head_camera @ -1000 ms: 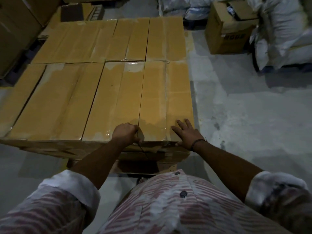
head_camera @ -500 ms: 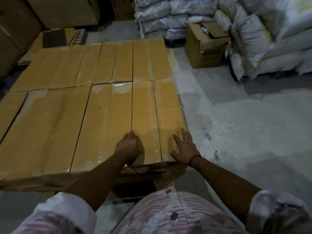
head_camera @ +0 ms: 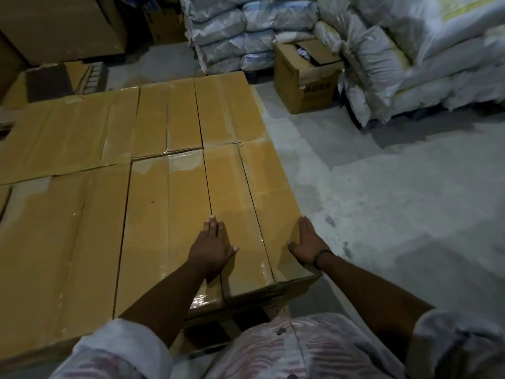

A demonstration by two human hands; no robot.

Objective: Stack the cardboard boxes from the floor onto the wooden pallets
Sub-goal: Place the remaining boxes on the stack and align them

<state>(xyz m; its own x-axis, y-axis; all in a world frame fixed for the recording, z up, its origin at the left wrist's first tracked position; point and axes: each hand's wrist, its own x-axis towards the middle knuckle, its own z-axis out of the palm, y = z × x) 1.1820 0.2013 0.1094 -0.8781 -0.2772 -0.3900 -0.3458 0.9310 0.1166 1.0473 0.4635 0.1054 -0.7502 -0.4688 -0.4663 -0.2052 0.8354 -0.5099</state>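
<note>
A flat layer of taped brown cardboard boxes fills the left and middle of the view. The nearest right-hand box lies at the layer's front right corner. My left hand lies flat on top of that box, fingers straight. My right hand presses flat against the box's right top edge, fingers straight, a dark band on its wrist. A bit of the wooden pallet shows under the front corner; the remainder is hidden by the boxes.
Grey concrete floor stretches to the right. An open cardboard box stands at the back right beside stacked white sacks. Large cartons rise at the back left, with a small dark box below them.
My left hand has gone from a curled fist at the box's front edge to lying flat on its top. My right hand slid to the right edge. The view rose.
</note>
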